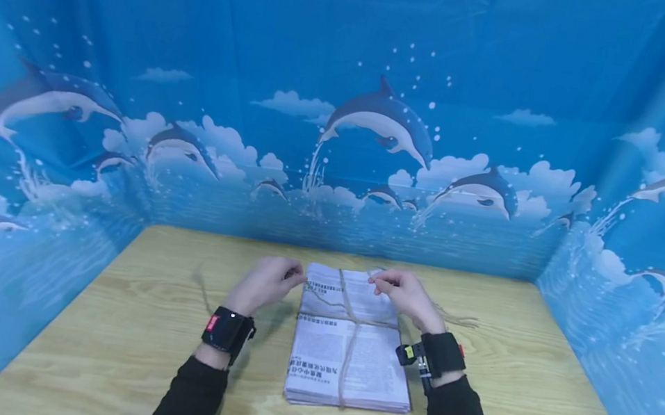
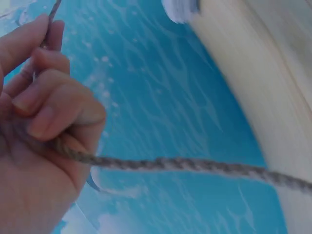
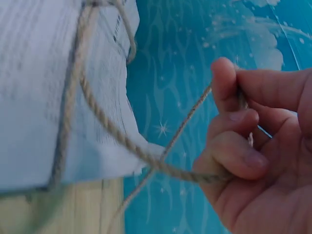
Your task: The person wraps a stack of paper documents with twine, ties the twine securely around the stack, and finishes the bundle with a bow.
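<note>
A stack of newspapers (image 1: 319, 353) lies on the table, with twine (image 1: 347, 357) running lengthwise and crosswise over it and meeting near its upper middle. At the stack's far left corner my left hand (image 1: 271, 282) pinches one twine end. In the left wrist view a twine strand (image 2: 195, 165) also passes under that hand's curled fingers (image 2: 73, 105). Above the far right corner my right hand (image 1: 406, 296) holds the other end between thumb and fingertips. The right wrist view has a strand (image 3: 122, 139) looping from the newspapers (image 3: 34, 97) into its curled fingers (image 3: 234, 151).
The wooden table (image 1: 98, 359) extends to both sides of the stack. Loose twine ends (image 1: 459, 319) trail right of the right hand, and another tail (image 1: 203, 289) hangs by the left wrist. A blue dolphin-print curtain (image 1: 254, 36) encloses the table's back and sides.
</note>
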`<state>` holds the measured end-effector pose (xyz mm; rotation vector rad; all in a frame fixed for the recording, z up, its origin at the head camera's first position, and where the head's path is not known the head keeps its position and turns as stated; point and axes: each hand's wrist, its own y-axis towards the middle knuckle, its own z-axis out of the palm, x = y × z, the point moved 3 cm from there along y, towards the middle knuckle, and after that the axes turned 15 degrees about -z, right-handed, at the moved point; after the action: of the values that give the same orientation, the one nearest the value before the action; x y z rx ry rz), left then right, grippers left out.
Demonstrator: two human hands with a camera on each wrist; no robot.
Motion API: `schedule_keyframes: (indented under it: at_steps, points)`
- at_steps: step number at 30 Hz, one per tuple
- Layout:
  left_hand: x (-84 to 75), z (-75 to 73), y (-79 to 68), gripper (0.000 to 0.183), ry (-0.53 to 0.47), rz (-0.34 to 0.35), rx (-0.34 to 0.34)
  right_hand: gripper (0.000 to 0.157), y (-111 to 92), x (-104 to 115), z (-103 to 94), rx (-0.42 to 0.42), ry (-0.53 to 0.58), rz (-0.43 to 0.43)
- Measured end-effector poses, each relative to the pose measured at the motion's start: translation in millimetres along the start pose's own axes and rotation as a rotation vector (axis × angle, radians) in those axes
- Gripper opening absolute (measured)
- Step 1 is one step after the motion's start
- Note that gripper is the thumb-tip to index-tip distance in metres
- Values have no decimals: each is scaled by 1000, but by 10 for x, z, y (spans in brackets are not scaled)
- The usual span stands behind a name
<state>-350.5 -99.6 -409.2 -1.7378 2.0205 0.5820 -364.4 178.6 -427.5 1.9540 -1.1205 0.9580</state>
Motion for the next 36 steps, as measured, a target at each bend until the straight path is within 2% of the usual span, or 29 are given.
schedule_keyframes:
  at_steps: [5, 10, 11, 16, 19, 22, 25, 32, 36]
  points:
    - [-193, 133, 42, 15, -28, 103, -1, 26, 8, 128, 173, 50, -11, -81]
    - [-318, 247, 44, 15, -40, 180, -23, 24, 38, 209, 327, 105, -167, -202]
    - [-338, 264, 42, 15, -44, 195, -38, 24, 59, 160, 360, 113, -187, -228]
    - [-418, 336, 22, 10, -65, 278, -133, 24, 66, 194, 489, 134, -202, -341]
    - [-440, 374, 6, 10, -94, 323, -178, 15, 68, 208, 542, 81, -259, -382]
    - [-443, 397, -2, 11, -140, 341, -193, 13, 67, 211, 572, 22, -305, -384]
    - [-428, 408, 4, 12, -165, 337, -191, 19, 68, 192, 584, 10, -279, -339]
    - [-337, 413, 43, 12, -149, 255, -168, 22, 52, 144, 542, 33, -204, -225]
    - [-319, 389, 54, 12, -150, 239, -177, 22, 64, 140, 508, 18, -207, -230]
